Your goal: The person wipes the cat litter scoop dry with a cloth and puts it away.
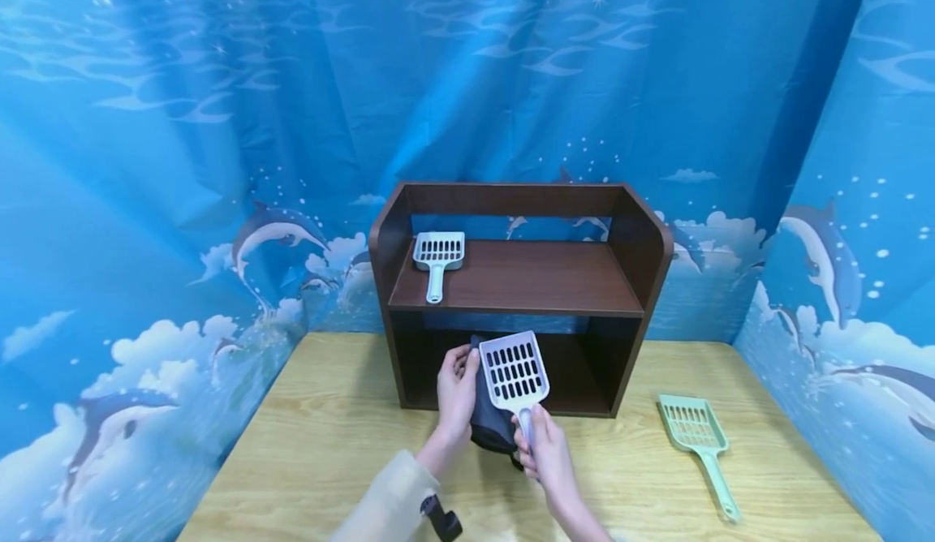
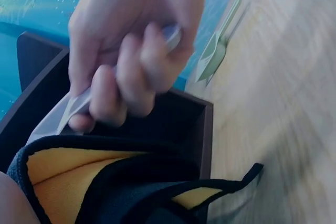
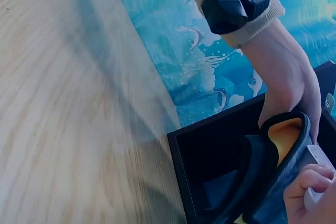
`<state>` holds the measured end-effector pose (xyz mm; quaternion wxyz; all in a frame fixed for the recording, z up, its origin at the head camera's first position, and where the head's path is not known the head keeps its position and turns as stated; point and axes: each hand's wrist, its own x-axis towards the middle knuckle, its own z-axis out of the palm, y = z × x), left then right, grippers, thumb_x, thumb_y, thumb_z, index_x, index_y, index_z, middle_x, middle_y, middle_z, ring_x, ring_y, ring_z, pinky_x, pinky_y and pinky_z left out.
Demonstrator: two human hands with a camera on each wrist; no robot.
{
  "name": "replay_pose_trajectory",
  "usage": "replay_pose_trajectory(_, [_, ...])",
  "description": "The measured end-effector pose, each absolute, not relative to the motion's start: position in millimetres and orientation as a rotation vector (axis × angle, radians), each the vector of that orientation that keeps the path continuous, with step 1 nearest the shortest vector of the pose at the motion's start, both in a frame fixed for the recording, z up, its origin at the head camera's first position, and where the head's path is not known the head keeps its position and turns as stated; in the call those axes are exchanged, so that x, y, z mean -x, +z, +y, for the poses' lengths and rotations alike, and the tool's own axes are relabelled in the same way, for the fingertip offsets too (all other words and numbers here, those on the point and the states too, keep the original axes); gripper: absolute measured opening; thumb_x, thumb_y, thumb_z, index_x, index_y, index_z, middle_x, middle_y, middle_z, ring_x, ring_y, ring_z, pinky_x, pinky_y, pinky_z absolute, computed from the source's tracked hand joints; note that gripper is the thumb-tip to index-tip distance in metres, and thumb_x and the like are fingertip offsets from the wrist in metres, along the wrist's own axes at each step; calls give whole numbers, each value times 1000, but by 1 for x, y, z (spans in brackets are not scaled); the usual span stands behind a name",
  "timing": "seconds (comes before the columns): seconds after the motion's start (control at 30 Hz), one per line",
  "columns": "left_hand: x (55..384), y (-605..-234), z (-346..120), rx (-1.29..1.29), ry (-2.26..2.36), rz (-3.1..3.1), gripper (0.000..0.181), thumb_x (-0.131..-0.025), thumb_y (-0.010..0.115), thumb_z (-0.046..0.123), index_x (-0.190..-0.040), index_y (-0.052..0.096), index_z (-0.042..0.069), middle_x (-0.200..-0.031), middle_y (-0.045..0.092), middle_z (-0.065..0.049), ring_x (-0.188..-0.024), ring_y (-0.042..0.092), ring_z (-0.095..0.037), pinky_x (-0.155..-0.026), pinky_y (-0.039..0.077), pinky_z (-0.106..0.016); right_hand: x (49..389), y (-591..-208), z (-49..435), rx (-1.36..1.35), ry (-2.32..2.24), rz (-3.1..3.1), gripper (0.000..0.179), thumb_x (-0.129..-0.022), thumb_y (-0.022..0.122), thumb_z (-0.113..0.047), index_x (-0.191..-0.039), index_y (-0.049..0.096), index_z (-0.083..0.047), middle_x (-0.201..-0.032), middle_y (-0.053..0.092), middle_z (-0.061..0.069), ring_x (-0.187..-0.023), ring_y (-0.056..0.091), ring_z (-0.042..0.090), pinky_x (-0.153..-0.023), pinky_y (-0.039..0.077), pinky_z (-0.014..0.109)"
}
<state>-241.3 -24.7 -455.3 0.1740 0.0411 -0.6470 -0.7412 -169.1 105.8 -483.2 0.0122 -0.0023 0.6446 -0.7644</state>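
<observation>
Backdrop: blue ocean-print curtain with dolphins and clouds, hung behind and on both sides
Table: pale wood-grain tabletop, and yep, the shelf sits right on it
Shelf: dark brown two-tier wooden shelf, raised sides, open front
Right hand: fingers wrapped round the handle of a pale lilac-white plastic slotted scoop, basket end up, in front of the shelf's lower tier
Left hand: got a grip on a dark navy fabric piece with black edging and a yellow-orange lining, partly behind the scoop; can't tell if scoop and fabric touch
Top tier: pale blue-grey plastic slotted scoop at the left end, handle toward the front
Off to the right: mint-green plastic slotted scoop flat on the tabletop, well apart from both hands
Left cuff: chunky black device strapped over a cream sleeve
</observation>
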Motion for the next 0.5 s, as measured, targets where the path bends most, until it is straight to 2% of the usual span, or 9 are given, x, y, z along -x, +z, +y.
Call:
replay_pose_trajectory(0.23, [250, -448, -49, -77, -2237, -1935, 34, -101, 59, 19, -121, 64, -8, -103, 70, -13, -83, 60, -9, -78, 46, -22, 163, -484, 115, 55, -2195, 2085, 47, -112, 29, -33, -100, 54, 5, -64, 43, -6, -43, 29, 0, -39, 24, 15])
replay_pose_trajectory(0.33, [254, -446, -59, -13, -2263, -2073, 37, -100, 61, 23, -122, 65, -6, -102, 68, -8, -82, 57, -9, -79, 45, -23, 161, -484, 120, 94, -2078, 2134, 46, -112, 32, -35, -98, 56, 2, -64, 44, -6, -43, 29, 0, -39, 23, 15])
replay_pose_trajectory(0.5, [261, -445, -70, 81, -2276, -2270, 43, -99, 61, 28, -128, 63, -3, -106, 67, -8, -86, 58, -12, -80, 45, -26, 156, -485, 123, 174, -1946, 2153, 49, -110, 35, -40, -99, 58, 2, -65, 47, -5, -44, 29, 3, -40, 24, 17])
